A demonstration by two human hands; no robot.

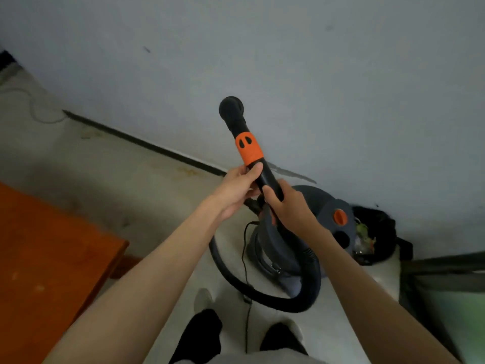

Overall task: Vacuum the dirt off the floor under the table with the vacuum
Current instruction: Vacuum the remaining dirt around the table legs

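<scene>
Both my hands hold the vacuum's black wand (237, 124), which points up and away toward the wall and ends in a round open nozzle. An orange collar (248, 149) with two dark slots rings the wand. My left hand (237, 189) grips the wand just below the collar. My right hand (290, 206) grips it lower down. The grey canister vacuum (296, 232) with an orange knob stands on the floor under my right hand. Its black hose (262, 292) loops across the floor. The orange-brown table (49, 258) is at the left.
A grey wall rises ahead, with a dark baseboard line. A black bin bag (378, 232) with rubbish sits right of the vacuum. A thin black cord (246, 319) runs down between my feet. A dark frame (446, 264) stands at the right edge.
</scene>
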